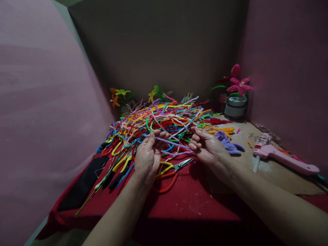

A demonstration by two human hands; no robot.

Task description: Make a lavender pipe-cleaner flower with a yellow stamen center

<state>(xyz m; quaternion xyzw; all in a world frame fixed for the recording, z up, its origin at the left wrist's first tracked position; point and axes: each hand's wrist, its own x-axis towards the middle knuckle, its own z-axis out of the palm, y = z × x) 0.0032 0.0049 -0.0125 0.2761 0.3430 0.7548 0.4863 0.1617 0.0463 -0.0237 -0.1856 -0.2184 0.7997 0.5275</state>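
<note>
A light purple pipe cleaner (171,141) stretches between my hands above the front of the table. My left hand (149,153) pinches it between thumb and fingers near its left end. At the other side my right hand (206,143) has its fingers curled closed on the pipe cleaner, and a short purple tip shows above the thumb. Right behind both hands rises a tangled pile of coloured pipe cleaners (164,118). Scissors (166,171) with red and yellow handles lie below the hands, blades slightly apart.
A black phone (83,184) and yellow-black pliers (120,172) lie at the left. Purple looped pieces (227,142) rest on a board (230,171) at the right, with a pink glue gun (287,159). Behind stands a pot (235,107) with a pink flower (240,86).
</note>
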